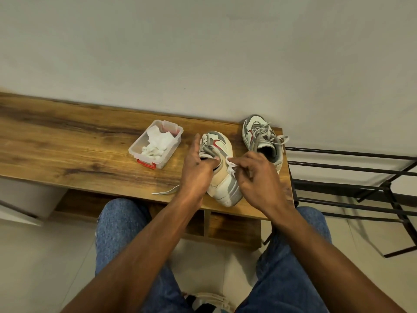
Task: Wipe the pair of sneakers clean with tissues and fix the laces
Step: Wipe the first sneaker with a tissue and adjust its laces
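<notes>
On the long brown wood-grain bench (pixel 67 141) against the pale wall, a white, grey and red low-top sneaker (pixel 222 177) lies near the front edge, toe pointing away, its heel close to that edge. The left hand (pixel 196 168) clasps its collar, thumb across the opening and fingers hidden along the far left side. The right hand (pixel 257 177) is curled shut, pinching a white lace end (pixel 230 164) at the sneaker's right side. Another loose flat white lace end (pixel 165 190) trails left along the bench front. The matching second sneaker (pixel 264 141) sits far right, laces in a loose tangle, its outer side overhanging the bench's right end. To the left, a clear plastic box with red clips (pixel 155 144) holds crumpled white tissues (pixel 158 141) (some look greyed). Just beyond the right end stands a black metal-rod rack (pixel 352 175), crowding that side. Leftward, the benchtop lies bare. Blue-jeaned knees (pixel 119 224) press in below.
</notes>
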